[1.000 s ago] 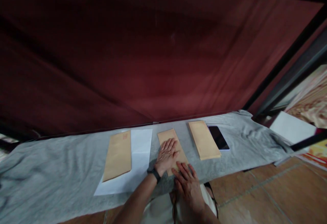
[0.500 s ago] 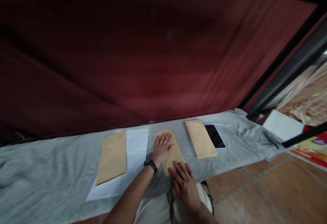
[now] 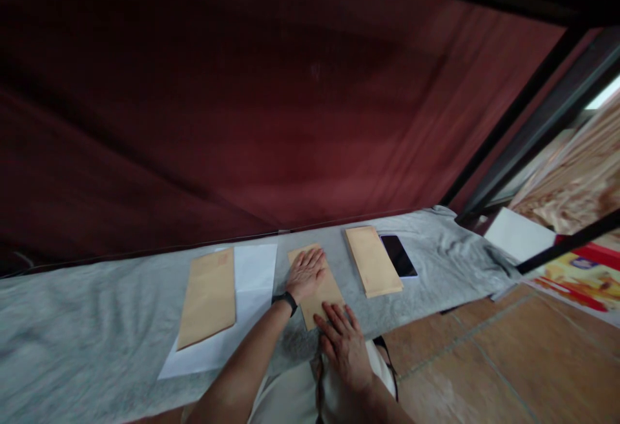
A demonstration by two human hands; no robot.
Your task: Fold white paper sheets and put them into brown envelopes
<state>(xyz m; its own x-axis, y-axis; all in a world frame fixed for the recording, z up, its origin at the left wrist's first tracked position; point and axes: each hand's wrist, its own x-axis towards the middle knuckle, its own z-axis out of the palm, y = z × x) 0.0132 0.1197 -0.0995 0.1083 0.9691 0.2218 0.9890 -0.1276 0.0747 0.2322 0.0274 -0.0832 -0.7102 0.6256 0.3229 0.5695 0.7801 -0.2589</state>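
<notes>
A brown paper envelope [image 3: 323, 288] lies on the grey cloth in front of me, partly covered by both hands. My left hand [image 3: 306, 273], with a dark watch on its wrist, rests flat across the envelope's far half, fingers stretched out. At the near end, my right hand [image 3: 343, 340] lays its spread fingers on the envelope's edge. To the left, more brown envelopes [image 3: 208, 295] lie on white paper sheets [image 3: 256, 282]. A pile of brown envelopes [image 3: 374, 261] sits to the right.
A dark-screened phone [image 3: 399, 256] lies beside the right pile. Grey cloth [image 3: 97, 321] covers the long narrow surface, backed by a dark red curtain [image 3: 290, 121]. A white box [image 3: 520, 233] and a colourful printed package [image 3: 581, 275] stand at the far right, above the tiled floor [image 3: 465, 359].
The whole view has shifted slightly, so things appear a little further left. Both hands stay on the same envelope in nearly the same pose.
</notes>
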